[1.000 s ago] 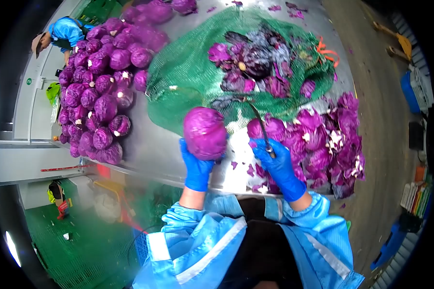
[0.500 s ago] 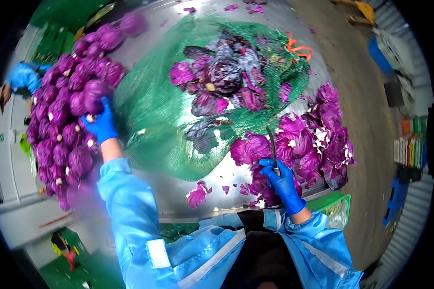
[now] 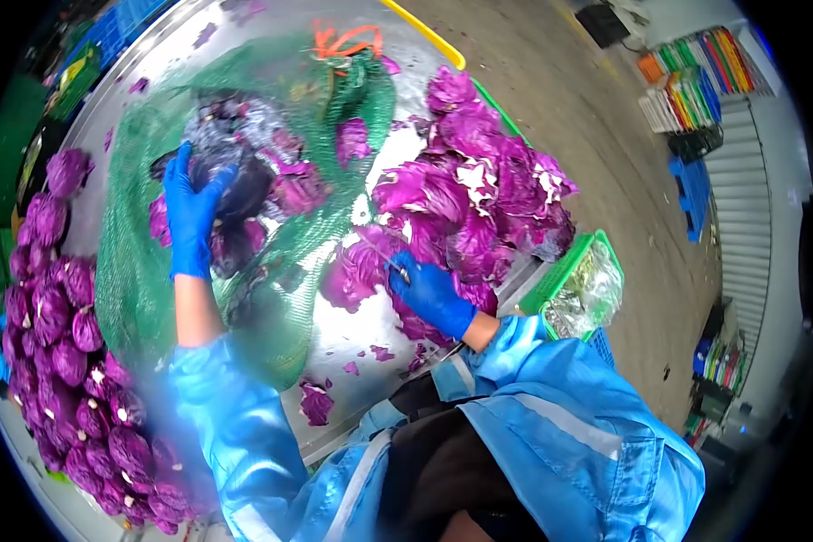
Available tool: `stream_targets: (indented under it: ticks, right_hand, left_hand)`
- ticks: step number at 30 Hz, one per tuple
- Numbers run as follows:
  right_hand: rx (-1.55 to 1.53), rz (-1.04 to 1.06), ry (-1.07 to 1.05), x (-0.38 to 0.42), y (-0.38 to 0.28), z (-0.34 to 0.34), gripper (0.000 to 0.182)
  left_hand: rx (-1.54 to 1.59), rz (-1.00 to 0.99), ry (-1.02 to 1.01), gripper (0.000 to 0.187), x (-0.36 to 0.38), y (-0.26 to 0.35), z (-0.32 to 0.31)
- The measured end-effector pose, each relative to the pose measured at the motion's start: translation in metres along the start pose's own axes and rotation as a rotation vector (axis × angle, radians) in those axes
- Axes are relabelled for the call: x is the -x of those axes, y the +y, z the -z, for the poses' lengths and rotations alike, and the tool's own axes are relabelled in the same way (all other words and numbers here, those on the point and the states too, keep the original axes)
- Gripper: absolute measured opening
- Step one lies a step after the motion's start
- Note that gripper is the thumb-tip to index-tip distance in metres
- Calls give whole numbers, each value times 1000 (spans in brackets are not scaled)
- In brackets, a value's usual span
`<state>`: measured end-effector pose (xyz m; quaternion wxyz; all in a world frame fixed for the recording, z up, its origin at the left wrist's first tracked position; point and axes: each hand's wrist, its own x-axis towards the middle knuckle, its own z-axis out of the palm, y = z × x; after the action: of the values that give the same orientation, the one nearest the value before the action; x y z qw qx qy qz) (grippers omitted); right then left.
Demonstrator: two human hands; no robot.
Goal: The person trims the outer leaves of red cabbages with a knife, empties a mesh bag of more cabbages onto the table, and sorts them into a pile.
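My left hand (image 3: 192, 212), in a blue glove, reaches over the green net with thumb and fingers spread. It lies against the left side of a dark purple cabbage (image 3: 247, 191), which rests among dark loose leaves on the green mesh net (image 3: 135, 217). No firm grip on the cabbage shows. My right hand (image 3: 431, 294), also gloved in blue, is closed around a knife (image 3: 396, 266); its thin blade points up and left, blurred over purple leaves. A heap of trimmed cabbage leaves (image 3: 474, 194) lies just beyond that hand.
Many trimmed red cabbages (image 3: 68, 361) are piled along the left side of the metal table (image 3: 334, 348). Orange ties (image 3: 348, 41) sit at the net's far end. By the table's right edge is a green crate (image 3: 560, 271) with clear plastic in it.
My left hand has let go of a cabbage at the left pile and moved right onto the dark cabbage. My right hand still holds the knife. The camera view has turned right.
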<state>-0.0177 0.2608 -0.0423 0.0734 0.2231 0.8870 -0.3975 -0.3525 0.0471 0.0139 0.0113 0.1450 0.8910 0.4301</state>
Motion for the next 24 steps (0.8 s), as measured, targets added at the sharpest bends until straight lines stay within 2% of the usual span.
stream_targets:
  ticks: [1,2,3,4,5,6,9,11,12,14,15,16,17,18,20,21,23,24]
  right_hand:
    - [18,-4,28,-7,12,7,24]
    - [35,-3,54,-14,24,15,23]
    - [-97,51,84,-21,35,24,26]
    - [-226,108,107,-27,44,34,29]
    - [-214,106,46,-35,57,43,29]
    - [-201,104,-15,-44,69,52,30]
    - [17,73,36,-79,92,96,33]
    - [-167,66,114,-100,109,127,29]
    - [-278,-25,3,-110,113,146,28]
    - [83,212,324,-134,145,150,27]
    - [188,-2,320,-130,117,161,24]
    - [99,97,432,-124,97,159,23]
    - [4,193,540,-117,80,154,22]
    - [-123,250,469,-112,65,145,23]
    - [-377,330,329,-90,33,122,26]
    - [-466,347,248,-73,5,110,35]
    - [-394,625,121,-67,-23,87,42]
    - [-389,584,11,-61,-37,82,47]
  left_hand:
    - [-55,-43,38,78,-14,-18,-15]
    - [81,83,-46,78,-19,-19,-19]
    - [212,212,-129,78,-22,-21,-23]
    - [122,133,-78,77,-20,-15,-23]
    - [129,127,-75,76,-16,-17,-24]
    - [101,35,-35,75,-5,-20,-27]
    - [64,-150,40,66,48,21,-21]
    - [-43,-218,125,61,88,53,-21]
    - [-13,-251,74,57,106,60,-21]
    - [3,-344,13,50,143,57,-31]
    - [-44,-351,28,46,165,77,-39]
    - [-170,-441,6,45,184,85,-40]
    - [-185,-439,-33,42,205,92,-47]
    - [-256,-472,-41,37,225,102,-51]
    - [-89,-331,-33,39,269,109,-60]
    - [11,-255,-19,43,288,107,-64]
    - [253,51,149,58,324,104,-75]
    - [558,263,178,69,333,103,-83]
